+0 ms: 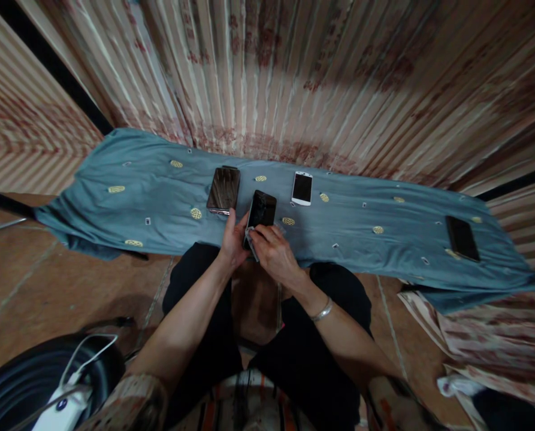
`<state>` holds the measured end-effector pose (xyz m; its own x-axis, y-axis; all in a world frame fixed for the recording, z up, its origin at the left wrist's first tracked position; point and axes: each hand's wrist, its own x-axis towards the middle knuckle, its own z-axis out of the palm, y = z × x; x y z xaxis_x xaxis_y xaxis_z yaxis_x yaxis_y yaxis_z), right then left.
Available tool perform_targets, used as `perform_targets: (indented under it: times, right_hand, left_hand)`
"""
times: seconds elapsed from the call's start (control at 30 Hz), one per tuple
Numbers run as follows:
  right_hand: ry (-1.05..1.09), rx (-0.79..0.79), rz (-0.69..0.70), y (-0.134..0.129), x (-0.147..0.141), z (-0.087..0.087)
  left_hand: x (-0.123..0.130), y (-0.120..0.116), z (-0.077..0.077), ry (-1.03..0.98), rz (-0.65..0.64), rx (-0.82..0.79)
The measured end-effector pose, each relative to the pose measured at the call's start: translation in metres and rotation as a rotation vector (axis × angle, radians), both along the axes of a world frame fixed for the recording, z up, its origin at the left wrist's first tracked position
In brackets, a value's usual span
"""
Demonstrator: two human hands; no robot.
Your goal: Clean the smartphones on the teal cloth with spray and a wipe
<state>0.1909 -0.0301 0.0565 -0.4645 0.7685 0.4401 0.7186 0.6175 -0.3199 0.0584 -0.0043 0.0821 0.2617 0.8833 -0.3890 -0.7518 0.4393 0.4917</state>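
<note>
The lower end of the dark phone (263, 206) is covered by the person's own fingers, so only its upper part shows plainly, with blurred, patchy reflections on its black face. It lies between the two hands, its top pointing away from the person, over the near edge of the bench (352, 239); whether it touches the blue-green cloth (150, 191) beneath cannot be told.

The left hand (235, 240) is closed along the phone's left side, thumb up, its other fingers mostly hidden underneath. The right hand (274, 250) lies over the phone's lower part, its fingers bent together and pinching a pale grey piece (253, 244), too small and too covered to identify.

Just beyond the left thumb lies a black glossy phone (224, 188), streaked with reflections; thumb and phone overlap in view, and contact is unclear. A white-framed phone (302, 188) lies near, beyond the right hand, face up. Well apart, toward the right end, lies another dark phone-like slab (462, 238), its detail lost in shadow.

The cloth hides the bench top itself. At lower left, a white power strip (63, 410) is cut off by the frame.
</note>
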Motion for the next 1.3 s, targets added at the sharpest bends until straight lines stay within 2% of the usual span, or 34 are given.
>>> perform_targets:
  times: [0.23,0.5,0.67,0.9,1.3]
  right_hand:
    - [-0.038,0.071,0.042,-0.008,-0.004,-0.001]
    - [-0.043,0.058,-0.033,0.004,0.002,0.005]
    - [-0.045,0.056,-0.002,-0.003,-0.002,0.0]
    - [-0.045,0.083,-0.041,0.004,0.004,0.001]
    - [-0.05,0.104,-0.071,0.011,0.004,0.001]
  left_hand:
    - [-0.003,-0.002,0.004,0.052,0.002,-0.031]
    - [0.003,-0.003,0.006,0.018,0.001,-0.043]
    - [0.002,-0.004,0.01,0.062,0.007,-0.073]
    - [0.0,-0.004,0.0,0.059,-0.032,-0.055]
    - [0.0,-0.003,-0.005,0.05,-0.072,-0.012]
